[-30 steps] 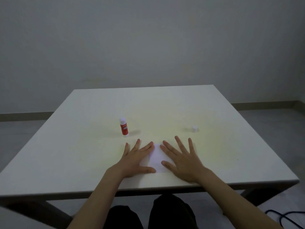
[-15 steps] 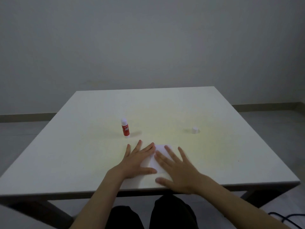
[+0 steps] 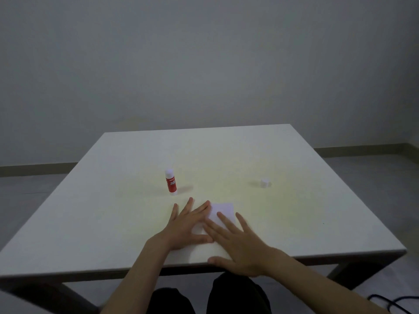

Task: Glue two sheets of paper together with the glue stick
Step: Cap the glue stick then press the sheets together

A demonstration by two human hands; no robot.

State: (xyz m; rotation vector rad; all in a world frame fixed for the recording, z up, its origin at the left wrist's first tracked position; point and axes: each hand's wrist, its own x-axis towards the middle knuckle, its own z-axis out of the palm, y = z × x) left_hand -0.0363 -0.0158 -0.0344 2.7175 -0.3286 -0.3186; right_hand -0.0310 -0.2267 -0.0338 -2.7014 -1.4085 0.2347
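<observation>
We press our left hand (image 3: 184,227) and right hand (image 3: 238,244), fingers spread flat and gripping nothing, on the paper (image 3: 221,214) near the table's (image 3: 90,223) front edge, the glue stick (image 3: 170,185) upright just beyond, its cap (image 3: 264,183) well apart.

Paper (image 3: 223,210): only the far part shows, the near and left portions sit under the left hand (image 3: 186,227) and right hand (image 3: 235,243), so can't tell whether it's one sheet or two stacked. Glue stick (image 3: 171,182) beyond the paper: label print too small to read, and the small white cap (image 3: 264,182) well right of it is too tiny for detail. Both forearms and the dark cable (image 3: 390,302) below the desk (image 3: 90,223) run off the bottom edge.
</observation>
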